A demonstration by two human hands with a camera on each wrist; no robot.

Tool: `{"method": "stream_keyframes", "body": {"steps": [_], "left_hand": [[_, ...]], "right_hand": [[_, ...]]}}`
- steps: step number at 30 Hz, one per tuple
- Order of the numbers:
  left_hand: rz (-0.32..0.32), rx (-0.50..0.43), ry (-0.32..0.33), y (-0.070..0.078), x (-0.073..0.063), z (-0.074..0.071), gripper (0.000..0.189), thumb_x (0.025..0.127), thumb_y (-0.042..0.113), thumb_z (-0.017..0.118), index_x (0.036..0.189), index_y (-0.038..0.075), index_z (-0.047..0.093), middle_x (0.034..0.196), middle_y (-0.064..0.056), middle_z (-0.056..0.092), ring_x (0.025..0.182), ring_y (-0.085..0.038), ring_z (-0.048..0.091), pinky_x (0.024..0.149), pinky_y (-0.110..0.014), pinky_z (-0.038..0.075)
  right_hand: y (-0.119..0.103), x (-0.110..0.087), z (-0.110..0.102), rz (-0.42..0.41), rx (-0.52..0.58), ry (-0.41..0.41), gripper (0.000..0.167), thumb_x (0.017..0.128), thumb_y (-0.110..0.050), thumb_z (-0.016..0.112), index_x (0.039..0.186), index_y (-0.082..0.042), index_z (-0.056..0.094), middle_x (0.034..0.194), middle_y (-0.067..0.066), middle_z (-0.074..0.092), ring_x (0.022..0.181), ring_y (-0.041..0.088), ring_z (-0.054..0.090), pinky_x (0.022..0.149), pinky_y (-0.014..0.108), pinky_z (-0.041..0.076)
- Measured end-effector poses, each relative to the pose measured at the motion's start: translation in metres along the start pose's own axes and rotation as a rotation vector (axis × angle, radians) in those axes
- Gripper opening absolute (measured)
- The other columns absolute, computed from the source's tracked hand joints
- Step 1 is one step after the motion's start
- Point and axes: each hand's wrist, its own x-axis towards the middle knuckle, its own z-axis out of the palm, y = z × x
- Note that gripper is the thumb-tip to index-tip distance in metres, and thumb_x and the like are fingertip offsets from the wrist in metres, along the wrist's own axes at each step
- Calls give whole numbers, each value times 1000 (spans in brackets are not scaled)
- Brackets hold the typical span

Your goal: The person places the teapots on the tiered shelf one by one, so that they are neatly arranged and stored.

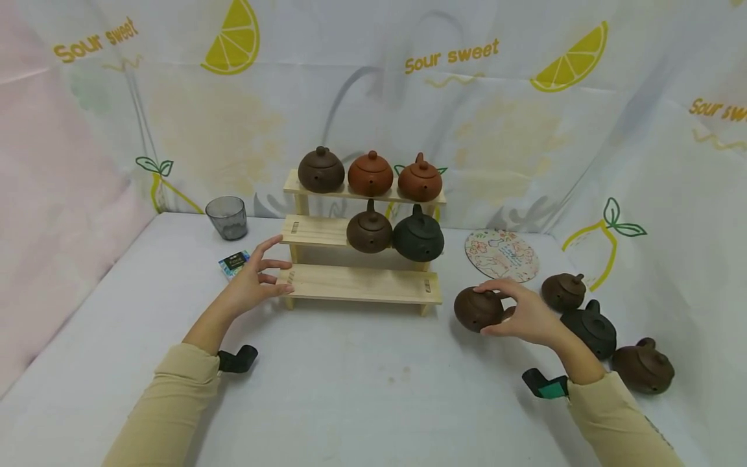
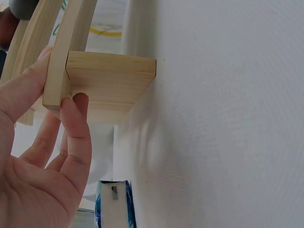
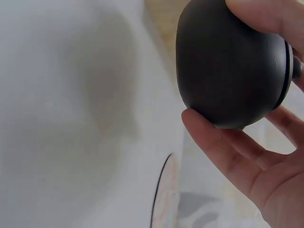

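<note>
My left hand (image 1: 249,283) pinches the left end of the lowest tier of a three-tier wooden shelf (image 1: 362,285). In the left wrist view the thumb lies on one face of the board (image 2: 59,71) and fingertips press the other. My right hand (image 1: 525,312) holds a small round brown teapot (image 1: 475,309) to the right of the shelf, thumb and fingers around its body. The right wrist view shows this teapot (image 3: 228,66) raised above the white table, lid toward the palm. Two teapots stand on the middle tier, including a dark green one (image 1: 418,235).
Three teapots, one of them red-orange (image 1: 370,175), line the top tier. At the right sit several more, including a black teapot (image 1: 591,329). A patterned round mat (image 1: 502,255) lies behind the right hand. A grey glass (image 1: 227,219) and small packet (image 1: 235,263) are at left.
</note>
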Motion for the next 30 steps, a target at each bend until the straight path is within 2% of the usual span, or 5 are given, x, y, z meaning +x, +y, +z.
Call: {"method": "stream_keyframes", "body": {"steps": [5, 12, 18, 30], "left_hand": [[0, -5, 0, 0, 0, -1, 98, 79, 7, 75, 149, 31, 10, 128, -22, 50, 85, -29, 53, 69, -30, 47], [0, -14, -5, -1, 0, -1, 99, 79, 8, 75, 149, 31, 9, 128, -22, 50, 85, -30, 54, 70, -30, 47], [-4, -19, -5, 1, -1, 0, 99, 79, 7, 75, 149, 31, 10, 128, -23, 50, 85, -29, 54, 69, -30, 47], [-16, -4, -6, 0, -1, 0, 98, 80, 13, 75, 149, 30, 8, 130, -21, 48, 89, -30, 52, 71, -32, 47]], "right_hand": [[-19, 7, 1, -108, 31, -36, 62, 64, -16, 87, 118, -13, 57, 119, 7, 52, 99, 20, 50, 66, 31, 52], [-47, 22, 6, -273, 90, -107, 60, 66, -13, 86, 118, -11, 58, 122, 9, 51, 109, 14, 47, 66, 32, 52], [-71, 42, 11, -334, 122, -169, 58, 68, -13, 85, 119, -11, 58, 123, 8, 50, 107, 18, 48, 68, 33, 52], [-115, 91, 27, -454, 104, -243, 57, 66, -13, 84, 118, -11, 59, 123, 4, 51, 108, 18, 48, 68, 31, 51]]}}
